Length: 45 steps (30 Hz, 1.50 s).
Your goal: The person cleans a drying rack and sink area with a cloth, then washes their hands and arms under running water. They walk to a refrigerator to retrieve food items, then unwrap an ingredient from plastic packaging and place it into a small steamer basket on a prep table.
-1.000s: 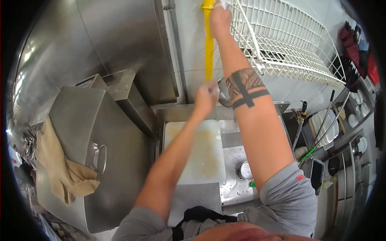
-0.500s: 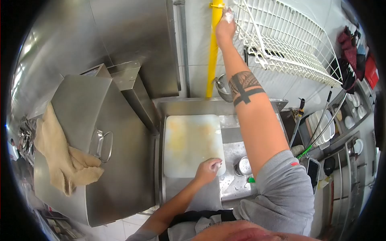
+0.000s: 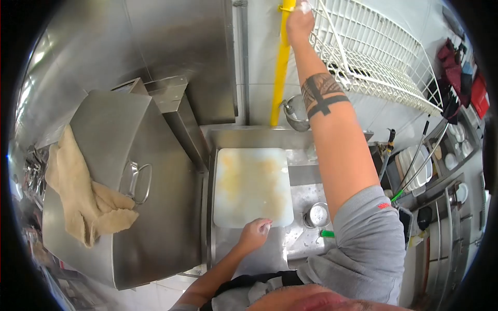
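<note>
My left hand [image 3: 254, 235] is closed, fingers curled, at the front edge of a stained white cutting board [image 3: 251, 186]. Something whitish shows at its fingertips; what it holds, if anything, I cannot make out. The board lies over the left part of a steel sink unit [image 3: 248, 136]. High up, my right hand [image 3: 301, 25] reaches beside a yellow pipe [image 3: 281, 72] and the left end of a white wire rack [image 3: 381, 57]. White matter, perhaps foam, is on that hand. Its fingers are cut off by the top edge of the view.
A metal cup [image 3: 317, 215] and a green object [image 3: 327, 234] are in the wet basin right of the board. To the left stands a steel cabinet [image 3: 161, 223] with a beige cloth [image 3: 78, 192] draped over it. A metal bowl [image 3: 296, 120] hangs at the wall.
My right hand has gone slightly higher, its fingers now leaving the view. My left hand has drawn back toward me and left, off the board's surface to its front edge.
</note>
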Each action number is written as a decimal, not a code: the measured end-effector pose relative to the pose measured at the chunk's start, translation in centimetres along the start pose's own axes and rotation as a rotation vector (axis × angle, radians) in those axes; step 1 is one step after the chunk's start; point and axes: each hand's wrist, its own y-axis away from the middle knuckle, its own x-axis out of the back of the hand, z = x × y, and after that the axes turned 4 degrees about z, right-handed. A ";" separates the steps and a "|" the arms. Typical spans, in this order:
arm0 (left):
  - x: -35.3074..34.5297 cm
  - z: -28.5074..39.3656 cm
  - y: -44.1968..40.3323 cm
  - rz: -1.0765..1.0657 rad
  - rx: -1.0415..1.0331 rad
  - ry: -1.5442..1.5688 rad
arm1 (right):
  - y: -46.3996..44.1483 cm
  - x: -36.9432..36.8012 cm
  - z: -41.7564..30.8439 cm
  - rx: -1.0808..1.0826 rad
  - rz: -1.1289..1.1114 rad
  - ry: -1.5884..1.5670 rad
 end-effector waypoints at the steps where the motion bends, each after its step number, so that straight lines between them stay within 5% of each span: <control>1: -0.1 -0.2 0.0 0.009 -0.002 0.005 | -0.3 -0.5 -0.5 0.061 0.095 0.150; 5: -0.4 -0.1 0.1 0.017 0.003 -0.006 | 5.8 1.8 0.1 0.033 0.078 -0.044; 8: -0.2 -0.1 0.7 -0.014 0.009 0.011 | 2.2 0.8 0.7 0.019 -0.058 -0.200; 14: -0.3 0.0 1.5 -0.041 0.047 -0.039 | 4.6 1.2 1.7 0.186 0.059 0.008; 20: 0.3 -0.5 2.5 -0.087 0.125 -0.036 | 2.3 0.2 -1.4 0.173 0.074 -0.121; 22: 0.5 -1.0 2.9 -0.074 0.111 -0.029 | 1.2 1.1 0.5 -0.004 -0.084 0.004; 24: 0.7 -1.5 3.2 -0.092 0.118 -0.065 | 0.9 -0.3 4.5 0.644 0.028 0.299; 25: 0.7 -1.6 3.0 -0.083 0.116 -0.063 | 1.9 0.1 2.3 0.252 -0.018 0.057; 28: 1.0 -2.0 3.8 -0.111 0.154 -0.091 | 1.8 0.7 -1.5 0.203 -0.037 -0.077; 33: 1.2 -1.6 3.5 -0.056 0.123 -0.065 | 2.9 1.5 -0.2 0.337 -0.016 0.327; 35: 1.4 -1.4 3.4 -0.057 0.123 -0.081 | 2.5 3.8 -3.2 -0.021 -0.261 -0.030; 38: 0.8 -2.8 4.2 -0.072 0.101 -0.061 | 6.8 4.7 -4.2 -0.123 -0.273 0.255; 45: 1.8 -1.0 4.2 -0.082 0.193 -0.048 | 7.0 3.6 4.8 0.188 -0.130 0.083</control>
